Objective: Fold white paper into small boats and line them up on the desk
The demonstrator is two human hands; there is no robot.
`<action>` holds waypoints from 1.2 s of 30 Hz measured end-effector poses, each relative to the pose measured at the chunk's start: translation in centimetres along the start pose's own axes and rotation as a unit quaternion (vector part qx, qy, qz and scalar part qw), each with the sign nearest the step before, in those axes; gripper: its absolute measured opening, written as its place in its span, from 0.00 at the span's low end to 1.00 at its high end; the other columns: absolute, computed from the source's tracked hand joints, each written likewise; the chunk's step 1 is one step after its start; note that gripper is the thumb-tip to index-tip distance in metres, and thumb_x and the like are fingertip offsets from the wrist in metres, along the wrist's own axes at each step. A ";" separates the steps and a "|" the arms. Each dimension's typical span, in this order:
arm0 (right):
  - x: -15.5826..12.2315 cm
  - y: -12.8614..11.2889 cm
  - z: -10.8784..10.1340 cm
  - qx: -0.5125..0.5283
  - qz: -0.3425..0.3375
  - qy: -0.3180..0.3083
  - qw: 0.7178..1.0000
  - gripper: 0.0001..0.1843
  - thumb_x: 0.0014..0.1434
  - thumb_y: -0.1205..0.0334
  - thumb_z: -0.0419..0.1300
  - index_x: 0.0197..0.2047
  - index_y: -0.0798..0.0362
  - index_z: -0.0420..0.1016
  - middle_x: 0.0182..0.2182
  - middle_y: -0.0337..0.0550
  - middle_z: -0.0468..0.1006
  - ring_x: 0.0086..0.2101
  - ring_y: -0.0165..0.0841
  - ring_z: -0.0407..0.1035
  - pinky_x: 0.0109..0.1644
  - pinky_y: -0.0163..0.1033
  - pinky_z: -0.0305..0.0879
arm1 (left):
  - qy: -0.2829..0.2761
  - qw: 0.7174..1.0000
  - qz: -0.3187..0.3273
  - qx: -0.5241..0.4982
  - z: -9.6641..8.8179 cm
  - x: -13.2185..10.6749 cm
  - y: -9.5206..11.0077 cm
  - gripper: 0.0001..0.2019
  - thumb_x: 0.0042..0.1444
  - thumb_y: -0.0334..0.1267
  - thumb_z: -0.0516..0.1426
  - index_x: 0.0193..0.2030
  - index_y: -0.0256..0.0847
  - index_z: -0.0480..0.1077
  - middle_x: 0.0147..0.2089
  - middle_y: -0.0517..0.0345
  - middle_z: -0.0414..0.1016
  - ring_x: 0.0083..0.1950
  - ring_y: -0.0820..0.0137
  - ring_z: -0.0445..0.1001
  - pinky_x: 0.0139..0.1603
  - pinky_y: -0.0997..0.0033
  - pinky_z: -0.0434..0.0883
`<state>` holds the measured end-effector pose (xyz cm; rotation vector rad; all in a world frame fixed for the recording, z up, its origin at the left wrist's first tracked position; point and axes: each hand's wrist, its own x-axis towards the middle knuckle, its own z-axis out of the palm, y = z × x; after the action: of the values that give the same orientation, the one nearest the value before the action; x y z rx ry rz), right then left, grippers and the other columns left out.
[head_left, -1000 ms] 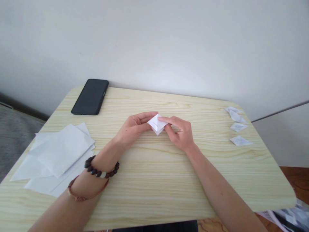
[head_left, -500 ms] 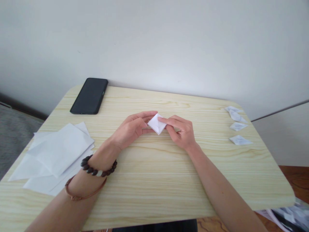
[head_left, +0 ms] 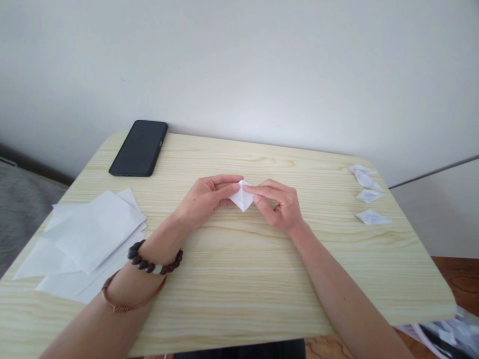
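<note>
A small piece of folded white paper [head_left: 243, 198], roughly diamond-shaped with a crease down its middle, is between my two hands over the middle of the table. My left hand [head_left: 205, 197] pinches its left side, thumb on the front and fingers behind. On the right side, my right hand [head_left: 280, 202] presses the index finger on the upper face while the thumb touches the right edge. The back of the paper is hidden from me.
Loose white paper sheets [head_left: 93, 234] lie overlapping on the table's left. Behind them rests a black phone or tablet [head_left: 139, 148]. Several folded white paper pieces [head_left: 372, 217] lie in a column at the right. A pale wall [head_left: 239, 75] borders the table's [head_left: 239, 279] far edge.
My left thumb has come onto the front of the paper, which has shifted slightly down and left. My right index finger has moved a little left and down with it.
</note>
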<state>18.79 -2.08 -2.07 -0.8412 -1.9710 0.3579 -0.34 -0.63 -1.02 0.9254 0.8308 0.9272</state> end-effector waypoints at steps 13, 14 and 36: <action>-0.2 -0.2 0.5 0.051 0.122 0.026 0.991 0.05 0.56 0.63 0.59 0.37 0.51 0.69 0.26 0.35 0.75 0.25 0.26 0.68 0.29 0.33 0.65 | 0.033 0.998 0.048 0.031 -0.2 0.4 -1.0 0.16 0.46 0.43 0.68 0.41 0.39 0.78 0.41 0.53 0.81 0.40 0.65 0.78 0.44 0.65 0.75; -0.3 -0.2 0.5 0.061 0.126 0.022 0.990 0.05 0.56 0.64 0.58 0.38 0.51 0.69 0.26 0.35 0.75 0.26 0.27 0.68 0.30 0.33 0.66 | 0.034 0.998 0.048 0.026 -0.2 0.3 -0.9 0.17 0.46 0.43 0.68 0.42 0.39 0.78 0.41 0.53 0.80 0.40 0.66 0.78 0.43 0.65 0.75; -0.4 -0.4 0.3 -0.009 0.048 0.067 0.997 0.07 0.56 0.67 0.59 0.37 0.52 0.78 0.18 0.31 0.71 0.17 0.21 0.60 0.23 0.28 0.58 | -0.020 0.998 -0.008 -0.051 -0.4 0.1 0.2 0.10 0.44 0.37 0.69 0.33 0.36 0.78 0.34 0.55 0.79 0.34 0.72 0.74 0.36 0.73 0.72</action>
<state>18.46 -2.62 -2.29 -0.9490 -1.8157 0.3308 -0.71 -0.35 -1.00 0.8443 0.7500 0.9257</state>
